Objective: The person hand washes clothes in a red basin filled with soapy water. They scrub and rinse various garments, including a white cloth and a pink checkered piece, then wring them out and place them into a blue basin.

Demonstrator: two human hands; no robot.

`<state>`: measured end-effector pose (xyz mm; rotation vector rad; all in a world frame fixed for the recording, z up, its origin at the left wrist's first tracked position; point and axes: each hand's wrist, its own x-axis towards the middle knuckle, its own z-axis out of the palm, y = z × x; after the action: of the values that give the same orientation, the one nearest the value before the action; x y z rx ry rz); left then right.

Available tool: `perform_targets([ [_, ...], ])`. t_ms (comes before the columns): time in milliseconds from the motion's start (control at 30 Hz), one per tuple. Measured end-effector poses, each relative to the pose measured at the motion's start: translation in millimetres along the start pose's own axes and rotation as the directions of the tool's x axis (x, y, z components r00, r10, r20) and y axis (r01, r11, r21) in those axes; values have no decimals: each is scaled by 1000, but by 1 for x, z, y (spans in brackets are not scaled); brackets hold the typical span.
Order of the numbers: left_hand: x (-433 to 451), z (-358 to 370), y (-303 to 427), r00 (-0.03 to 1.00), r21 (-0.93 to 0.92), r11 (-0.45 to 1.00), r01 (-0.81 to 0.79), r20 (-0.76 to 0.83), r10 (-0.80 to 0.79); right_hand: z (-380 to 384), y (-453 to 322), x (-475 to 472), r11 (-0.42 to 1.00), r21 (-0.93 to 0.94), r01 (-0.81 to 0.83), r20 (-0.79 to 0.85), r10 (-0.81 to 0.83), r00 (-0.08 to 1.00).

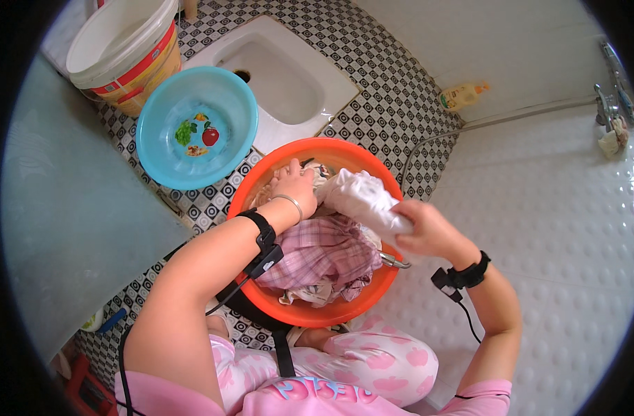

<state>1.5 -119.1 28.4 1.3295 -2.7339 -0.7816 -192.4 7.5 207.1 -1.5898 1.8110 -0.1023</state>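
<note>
An orange plastic basin (317,318) stands on the tiled floor in front of me, holding several wet-looking clothes. My right hand (430,229) grips the near end of a bunched white cloth (366,200), which stretches up and left over the basin's right side. With its fingers spread, my left hand (294,188) rests on the clothes at the basin's upper left, by the cloth's far end; whether it pinches any fabric is hidden. Below my hands lies a pink plaid garment (319,247), with printed light fabric (314,294) under it. A metal faucet spout (395,260) shows at the basin's right rim.
A light blue basin (150,140) sits at the upper left, beside a large white bucket (101,67) with a printed side. Behind is a white squat toilet (343,91). A yellow pump bottle (461,96) and a grey hose (436,138) lie near the right wall.
</note>
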Motion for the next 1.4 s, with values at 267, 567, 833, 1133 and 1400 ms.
perform_targets([
  [267,-8,14,16,706,-445,884,-144,580,407,116,0,-14,949,291,123,484,-257,836],
  [567,-78,18,11,481,-151,882,-447,790,379,129,39,5,982,-144,121,128,-103,986],
  [833,-118,43,27,508,85,809,-582,814,280,185,46,-1,868,-169,467,507,-330,796],
  [1133,-107,42,11,532,26,853,-522,791,302,149,92,121,926,371,-69,176,3,984],
  [1400,-105,39,12,569,7,878,-479,764,305,214,215,184,744,-415,524,663,-147,734],
])
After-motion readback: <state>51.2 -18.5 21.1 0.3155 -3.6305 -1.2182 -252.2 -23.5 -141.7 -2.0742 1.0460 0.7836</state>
